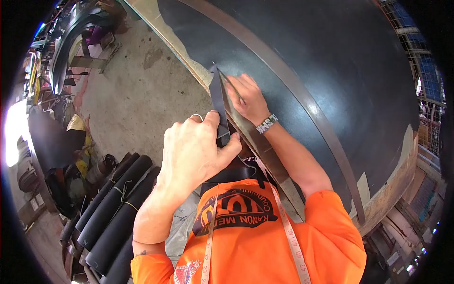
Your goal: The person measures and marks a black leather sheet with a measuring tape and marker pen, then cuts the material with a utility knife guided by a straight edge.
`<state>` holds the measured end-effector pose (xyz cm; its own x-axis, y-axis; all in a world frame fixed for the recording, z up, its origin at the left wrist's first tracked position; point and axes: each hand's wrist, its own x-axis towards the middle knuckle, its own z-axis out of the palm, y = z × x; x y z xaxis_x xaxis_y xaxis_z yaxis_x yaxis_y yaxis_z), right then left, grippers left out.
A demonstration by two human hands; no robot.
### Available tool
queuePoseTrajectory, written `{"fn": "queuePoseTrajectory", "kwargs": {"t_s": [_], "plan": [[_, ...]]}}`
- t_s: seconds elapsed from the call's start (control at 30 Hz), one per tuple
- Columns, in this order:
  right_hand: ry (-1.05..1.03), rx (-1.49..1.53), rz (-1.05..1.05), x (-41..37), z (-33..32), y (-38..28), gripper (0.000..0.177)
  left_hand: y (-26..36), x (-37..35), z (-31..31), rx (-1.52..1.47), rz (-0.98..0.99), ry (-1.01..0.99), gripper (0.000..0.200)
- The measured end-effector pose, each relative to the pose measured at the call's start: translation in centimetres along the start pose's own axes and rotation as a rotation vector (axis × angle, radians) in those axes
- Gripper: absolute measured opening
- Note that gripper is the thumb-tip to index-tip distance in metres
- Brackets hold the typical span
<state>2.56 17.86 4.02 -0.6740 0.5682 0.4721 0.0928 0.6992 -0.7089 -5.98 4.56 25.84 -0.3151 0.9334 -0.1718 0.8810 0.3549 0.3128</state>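
My left hand (pixel 191 146), with a ring on one finger, is closed on a narrow folded strip of black leather (pixel 217 94) at the table edge. The strip tapers to a point away from me. My right hand (pixel 249 98), a patterned band on its wrist, pinches a thin pointed tool (pixel 232 85) whose far end meets the strip's tip. I cannot make out whether it is a knife or a marker. Beneath my right hand spreads a large black leather hide (pixel 321 61). Part of the strip is hidden behind my left fingers.
A long flat metal straightedge (pixel 302 97) lies across the hide, right of my right hand. Rolls of black material (pixel 118 203) are stacked at lower left. Concrete floor (pixel 142 71) lies left of the table. A tape measure (pixel 292 236) hangs over my orange shirt.
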Motion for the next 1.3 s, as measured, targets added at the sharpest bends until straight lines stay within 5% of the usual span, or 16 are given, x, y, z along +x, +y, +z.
{"fn": "queuePoseTrajectory", "kwargs": {"t_s": [1.3], "plan": [[0.096, -0.072, -0.082, 24.9, 15.4, 6.8, 0.026, 0.1, -7.5, -16.4, 0.209, -0.408, 0.202, 0.069]]}}
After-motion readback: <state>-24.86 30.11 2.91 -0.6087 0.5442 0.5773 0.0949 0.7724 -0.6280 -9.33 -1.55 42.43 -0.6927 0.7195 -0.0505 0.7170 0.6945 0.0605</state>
